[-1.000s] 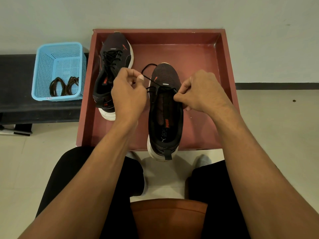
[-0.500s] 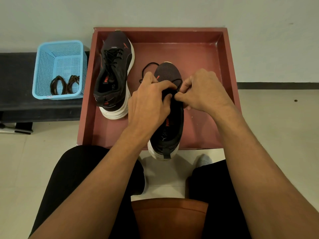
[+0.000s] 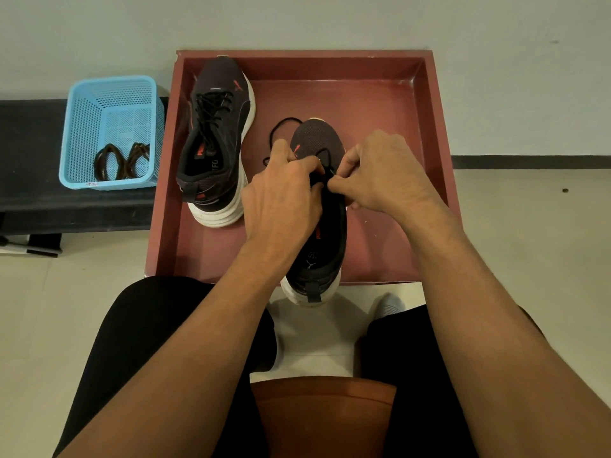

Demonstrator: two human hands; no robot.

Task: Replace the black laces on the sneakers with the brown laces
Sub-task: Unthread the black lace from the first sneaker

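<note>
**Q:** Where were the parts?
**A:** The red tray (image 3: 429, 127) held both sneakers. The blue basket (image 3: 109, 94), left of it, held the coiled brown laces (image 3: 120, 160). The near sneaker (image 3: 317, 140) lay with its heel over the tray's front edge. The far sneaker (image 3: 215, 153) was fully laced.

**Q:** Hands?
**A:** The left hand (image 3: 281, 200) gripped the near sneaker at the eyelets. The right hand (image 3: 383, 173) pinched the black lace (image 3: 281, 125).

**Q:** Likely fault?
**A:** A sharp pull could jam the lace tip in an eyelet or drag the sneaker off the edge.

**Q:** Lace appearance?
**A:** It was a thin, limp cord, with a loose loop beside the toe.
</note>
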